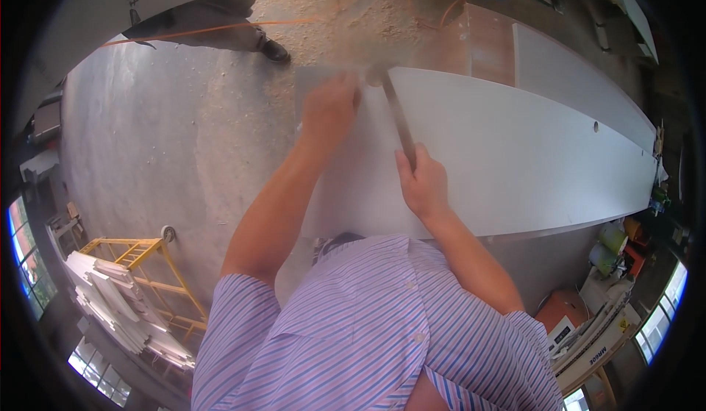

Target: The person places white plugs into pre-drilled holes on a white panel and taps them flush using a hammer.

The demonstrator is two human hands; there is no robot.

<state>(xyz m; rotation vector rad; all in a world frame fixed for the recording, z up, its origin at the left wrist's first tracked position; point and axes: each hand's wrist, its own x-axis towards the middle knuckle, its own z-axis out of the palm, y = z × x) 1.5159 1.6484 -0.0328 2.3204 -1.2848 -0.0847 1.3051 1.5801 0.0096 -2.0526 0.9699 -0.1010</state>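
A hammer (398,115) is in my right hand (426,183), which wraps round the lower part of its handle. Its slightly blurred head is at the far edge of a long white panel (507,154), close to my left hand. My left hand (329,109) is closed near the panel's far left corner, fingers pinched together. Whatever those fingers hold, if anything, is too small and blurred to make out. The panel lies flat in front of me and stretches to the right, with a small round hole near its right end.
Beyond the panel lie a pale board (566,73) and a reddish-brown piece (490,49). Wood shavings (316,32) and an orange cord (228,28) are on the floor near another person's leg (213,25). A yellow frame cart (165,267) with stacked white strips (121,301) stands at left.
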